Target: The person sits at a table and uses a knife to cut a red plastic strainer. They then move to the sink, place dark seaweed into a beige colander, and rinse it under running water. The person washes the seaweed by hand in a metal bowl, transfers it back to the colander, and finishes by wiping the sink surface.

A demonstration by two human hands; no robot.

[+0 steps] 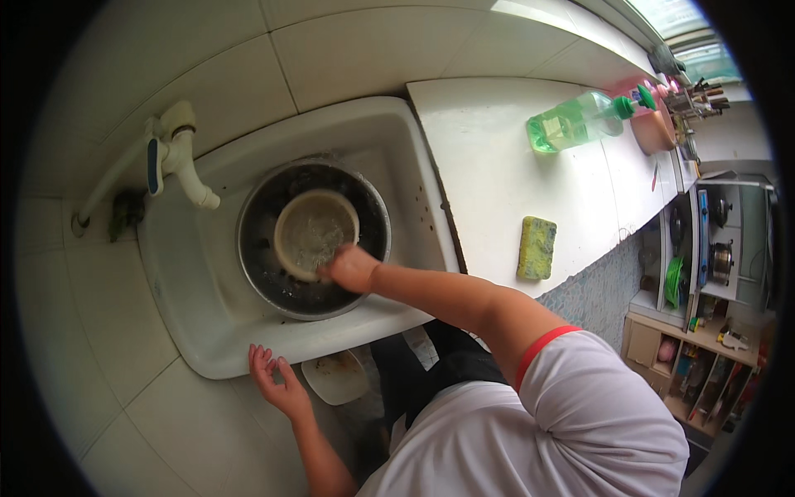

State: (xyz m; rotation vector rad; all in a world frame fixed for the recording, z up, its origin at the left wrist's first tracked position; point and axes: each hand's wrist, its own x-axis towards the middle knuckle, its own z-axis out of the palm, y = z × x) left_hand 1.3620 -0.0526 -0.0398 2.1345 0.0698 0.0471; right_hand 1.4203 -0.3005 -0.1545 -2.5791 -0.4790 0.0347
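Note:
In the white sink [211, 329] stands a round metal basin [249, 273] of dark-looking water with bits floating in it. A pale round bowl or strainer [318, 231] lies inside the basin, with water over it. My right hand [353, 268] is at that vessel's lower right rim, blurred; whether its fingers grip the rim is not plain. My left hand [278, 380] hangs beside the sink's near edge, holding nothing, its fingers apart. A plastic tap [189, 168] with a blue lever juts from the wall at the left, its spout short of the basin.
A yellow-green sponge [537, 248] lies on the white counter [478, 161]. Behind it, a green soap pump bottle [571, 124] stands near a round pot [654, 132] and a utensil holder. Below the sink is a stained white container [338, 378]. Shelves with pans are at far right.

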